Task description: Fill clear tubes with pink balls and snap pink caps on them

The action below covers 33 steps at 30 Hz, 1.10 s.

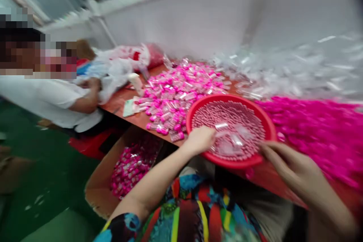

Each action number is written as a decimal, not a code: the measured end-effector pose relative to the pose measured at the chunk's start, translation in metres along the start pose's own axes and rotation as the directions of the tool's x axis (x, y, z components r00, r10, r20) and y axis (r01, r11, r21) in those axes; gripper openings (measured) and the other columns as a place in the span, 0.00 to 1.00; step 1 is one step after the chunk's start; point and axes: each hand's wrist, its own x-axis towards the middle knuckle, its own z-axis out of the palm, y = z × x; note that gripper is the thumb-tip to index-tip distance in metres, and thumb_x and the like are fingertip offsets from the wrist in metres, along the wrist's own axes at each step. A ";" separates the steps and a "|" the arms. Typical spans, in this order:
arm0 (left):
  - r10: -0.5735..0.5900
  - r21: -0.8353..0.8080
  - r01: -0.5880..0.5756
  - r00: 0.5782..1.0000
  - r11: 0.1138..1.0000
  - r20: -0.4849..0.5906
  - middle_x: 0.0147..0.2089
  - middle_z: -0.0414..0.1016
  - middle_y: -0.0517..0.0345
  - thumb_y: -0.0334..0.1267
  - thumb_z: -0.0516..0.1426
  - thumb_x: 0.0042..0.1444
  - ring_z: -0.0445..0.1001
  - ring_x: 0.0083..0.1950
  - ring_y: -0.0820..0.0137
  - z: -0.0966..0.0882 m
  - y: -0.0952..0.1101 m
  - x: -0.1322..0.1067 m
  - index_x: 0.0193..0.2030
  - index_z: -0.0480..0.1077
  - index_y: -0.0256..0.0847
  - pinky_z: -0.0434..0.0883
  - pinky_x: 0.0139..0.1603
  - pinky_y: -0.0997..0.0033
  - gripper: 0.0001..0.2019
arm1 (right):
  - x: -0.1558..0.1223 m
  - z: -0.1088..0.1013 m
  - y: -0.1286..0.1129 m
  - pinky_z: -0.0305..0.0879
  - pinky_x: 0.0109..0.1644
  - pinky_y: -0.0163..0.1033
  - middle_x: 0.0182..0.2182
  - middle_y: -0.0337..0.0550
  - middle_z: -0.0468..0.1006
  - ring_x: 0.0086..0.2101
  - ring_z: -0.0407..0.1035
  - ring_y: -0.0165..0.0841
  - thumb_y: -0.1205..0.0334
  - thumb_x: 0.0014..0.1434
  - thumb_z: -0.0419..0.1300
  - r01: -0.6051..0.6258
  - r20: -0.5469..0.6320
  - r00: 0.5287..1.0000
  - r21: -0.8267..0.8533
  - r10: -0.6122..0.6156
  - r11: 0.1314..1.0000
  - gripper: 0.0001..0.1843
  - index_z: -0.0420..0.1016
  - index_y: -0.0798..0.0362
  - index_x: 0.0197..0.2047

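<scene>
A red basin (270, 130), filled with small pink beads (227, 113), stands at the table's edge in front of me. Several clear plastic containers (234, 140) lie on the beads. My left hand (202, 140) reaches over the basin's left side, its fingers curled closed beside these containers; what they hold, if anything, is hidden. At the right rim is my right hand (292, 164), thumb and fingers drawn together with the tips at the basin's edge. Blur hides whether something small is between them.
Pink-capped clear bottles (172, 98) are heaped left of the basin. Bright pink caps (314, 132) and clear plastic pieces (283, 72) pile up rightward and behind. A cardboard box (99, 185) with more bottles stands below the table (113, 102). A person in a white shirt (42, 96) sits left.
</scene>
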 end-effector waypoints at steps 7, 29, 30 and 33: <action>-0.033 -0.603 -0.036 0.994 0.797 -0.104 0.46 0.81 0.50 0.36 0.53 0.60 0.78 0.47 0.64 0.008 -0.019 0.027 0.48 0.76 0.37 0.72 0.51 0.65 0.14 | 0.078 0.042 0.003 0.73 0.45 0.45 0.46 0.50 0.81 0.41 0.76 0.39 0.57 0.63 0.58 -0.033 0.214 0.977 0.044 0.023 0.998 0.15 0.75 0.52 0.52; -0.139 -0.849 0.067 0.990 0.524 -0.007 0.40 0.81 0.53 0.41 0.61 0.52 0.77 0.40 0.66 -0.029 -0.034 0.043 0.43 0.78 0.34 0.74 0.46 0.67 0.14 | 0.103 0.054 0.006 0.65 0.27 0.32 0.25 0.33 0.72 0.24 0.66 0.26 0.50 0.60 0.64 -0.324 0.114 0.944 0.484 0.309 0.813 0.13 0.73 0.50 0.42; -0.164 -0.840 0.073 0.986 0.538 -0.019 0.39 0.81 0.53 0.40 0.60 0.52 0.77 0.40 0.66 -0.030 -0.036 0.042 0.43 0.78 0.34 0.73 0.45 0.67 0.14 | 0.104 0.049 0.007 0.65 0.28 0.33 0.26 0.34 0.72 0.25 0.67 0.26 0.51 0.61 0.63 -0.309 0.053 0.945 0.472 0.323 0.826 0.12 0.73 0.50 0.40; -0.105 -0.802 0.054 0.994 0.595 -0.012 0.37 0.81 0.54 0.41 0.59 0.54 0.76 0.38 0.66 -0.032 -0.038 0.042 0.43 0.79 0.35 0.73 0.43 0.69 0.14 | 0.105 0.044 0.008 0.69 0.36 0.35 0.36 0.38 0.77 0.32 0.70 0.29 0.52 0.59 0.65 -0.275 0.089 0.961 0.412 0.263 0.868 0.13 0.74 0.48 0.44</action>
